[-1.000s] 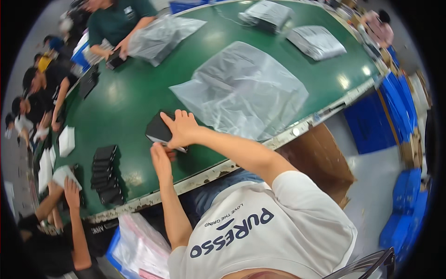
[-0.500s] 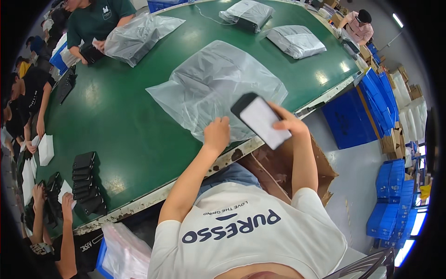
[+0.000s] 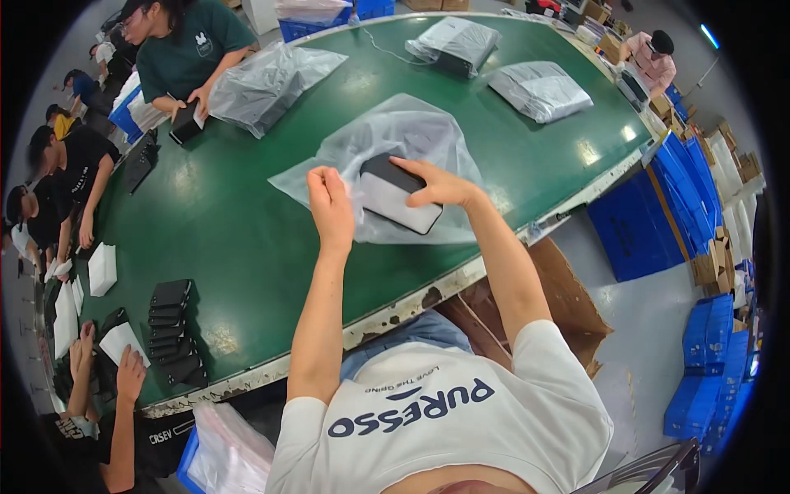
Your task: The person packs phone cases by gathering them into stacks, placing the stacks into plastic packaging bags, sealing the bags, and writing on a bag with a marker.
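Over a translucent bag (image 3: 409, 132), the right hand (image 3: 443, 186) holds a pack (image 3: 395, 202).

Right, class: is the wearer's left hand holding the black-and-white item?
No, the right hand holds the item; the left hand is at the bag.

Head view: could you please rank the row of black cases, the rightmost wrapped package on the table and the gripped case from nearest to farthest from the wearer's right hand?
From the right hand:
1. Gripped case: touching it, toward its left.
2. Rightmost wrapped package: apart, upper right.
3. Row of black cases: farthest, lower left.
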The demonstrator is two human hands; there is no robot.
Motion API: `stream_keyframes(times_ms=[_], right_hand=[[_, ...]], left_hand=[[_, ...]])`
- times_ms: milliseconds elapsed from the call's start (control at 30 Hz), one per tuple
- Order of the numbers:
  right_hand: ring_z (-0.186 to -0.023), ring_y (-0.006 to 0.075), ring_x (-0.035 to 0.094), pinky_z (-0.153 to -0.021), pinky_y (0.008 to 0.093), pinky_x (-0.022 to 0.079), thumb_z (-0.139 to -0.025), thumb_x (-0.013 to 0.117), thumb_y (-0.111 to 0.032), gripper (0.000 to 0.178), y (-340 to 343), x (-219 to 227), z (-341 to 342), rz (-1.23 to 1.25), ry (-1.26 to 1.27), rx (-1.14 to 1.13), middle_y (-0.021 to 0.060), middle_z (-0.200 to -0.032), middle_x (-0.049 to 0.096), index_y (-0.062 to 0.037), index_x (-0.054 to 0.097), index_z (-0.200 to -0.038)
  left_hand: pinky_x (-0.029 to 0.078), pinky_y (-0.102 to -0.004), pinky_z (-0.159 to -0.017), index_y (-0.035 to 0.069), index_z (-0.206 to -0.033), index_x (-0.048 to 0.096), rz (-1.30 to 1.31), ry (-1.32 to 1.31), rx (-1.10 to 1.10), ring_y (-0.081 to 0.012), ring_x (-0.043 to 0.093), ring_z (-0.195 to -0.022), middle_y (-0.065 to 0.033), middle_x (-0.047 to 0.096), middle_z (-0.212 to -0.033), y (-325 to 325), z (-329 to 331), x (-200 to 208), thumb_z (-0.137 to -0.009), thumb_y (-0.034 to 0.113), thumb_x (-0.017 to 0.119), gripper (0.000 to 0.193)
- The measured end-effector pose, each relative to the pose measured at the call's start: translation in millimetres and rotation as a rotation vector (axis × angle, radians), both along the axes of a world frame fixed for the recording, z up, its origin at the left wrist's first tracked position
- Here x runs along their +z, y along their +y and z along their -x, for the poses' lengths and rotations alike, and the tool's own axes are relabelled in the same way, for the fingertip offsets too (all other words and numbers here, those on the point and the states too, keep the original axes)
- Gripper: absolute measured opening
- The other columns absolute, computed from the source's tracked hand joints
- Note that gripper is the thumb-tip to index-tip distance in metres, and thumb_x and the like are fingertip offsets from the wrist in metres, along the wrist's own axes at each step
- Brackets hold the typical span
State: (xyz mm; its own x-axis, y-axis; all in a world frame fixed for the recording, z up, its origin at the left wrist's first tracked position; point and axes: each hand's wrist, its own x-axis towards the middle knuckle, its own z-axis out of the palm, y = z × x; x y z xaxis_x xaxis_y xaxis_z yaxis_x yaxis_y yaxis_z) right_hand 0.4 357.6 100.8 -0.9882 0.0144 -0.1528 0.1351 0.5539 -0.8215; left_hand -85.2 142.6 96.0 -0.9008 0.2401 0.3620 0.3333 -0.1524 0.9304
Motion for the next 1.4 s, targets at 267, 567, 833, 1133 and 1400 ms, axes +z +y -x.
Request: stream_keyframes(times_ms=[267, 567, 833, 1133, 1400], right_hand=[[-0.113, 0.0443, 0.047, -0.096, 0.0511, 0.037, -0.062, 0.074, -0.045, 0.088, -84.5, -43.3, 34.7, -0.763, 0.020, -0.117, 0.0302, -0.126, 0.049, -0.0076, 0.048, -0.137], [-0.124, 0.0508, 0.047, -0.102, 0.0584, 0.039, -0.069, 0.074, -0.050, 0.105, -180.6, -62.8, 61.3, -0.646, 0.346, -0.094, 0.0370, -0.140, 0.041, -0.0008, 0.030, -0.150], [-0.127, 0.0510, 0.042, -0.105, 0.0584, 0.035, -0.071, 0.074, -0.052, 0.105, -242.6, -45.8, 60.0, -0.507, 0.454, 0.214, 0.0354, -0.144, 0.035, -0.0036, 0.029, -0.152], [-0.130, 0.0488, 0.037, -0.109, 0.0560, 0.030, -0.069, 0.077, -0.041, 0.105, -245.8, -39.3, 57.1, -0.589, 0.424, 0.156, 0.0288, -0.149, 0.032, -0.0046, 0.027, -0.153], [-0.135, 0.0445, 0.032, -0.112, 0.0536, 0.026, -0.072, 0.076, -0.038, 0.099, -280.6, -29.2, 51.3, -0.647, 0.319, 0.070, 0.0268, -0.151, 0.030, 0.0006, 0.031, -0.150]], left_hand=[[0.034, -0.0195, -0.048, 0.010, -0.098, 0.056, -0.342, -0.420, -0.335, -0.0019, 0.042, -0.057, 0.0060, 0.047, -0.070, -32.8, -28.8, -32.9, -0.103, 0.026, 0.053, 0.018], [0.037, -0.0195, -0.044, 0.012, -0.102, 0.054, -0.280, -0.877, -0.583, -0.0025, 0.050, -0.053, 0.0052, 0.053, -0.069, -141.2, -107.6, -4.1, -0.098, 0.027, 0.062, 0.018], [0.050, -0.0332, -0.056, 0.000, -0.105, 0.048, 0.671, -0.371, 0.359, -0.0169, 0.063, -0.058, -0.0088, 0.062, -0.067, -248.4, -91.5, -59.9, -0.094, 0.039, 0.065, 0.044], [0.040, -0.0311, -0.040, 0.002, -0.100, 0.049, -0.143, -0.288, 0.692, -0.0133, 0.046, -0.043, -0.0006, 0.053, -0.065, -210.5, -10.2, -130.2, -0.102, 0.024, 0.051, 0.022], [0.049, -0.0376, -0.065, 0.004, -0.114, 0.048, 0.273, -0.271, 0.659, -0.0294, 0.059, -0.068, -0.0104, 0.057, -0.082, -260.8, -53.7, -76.0, -0.100, 0.015, 0.052, 0.018]])
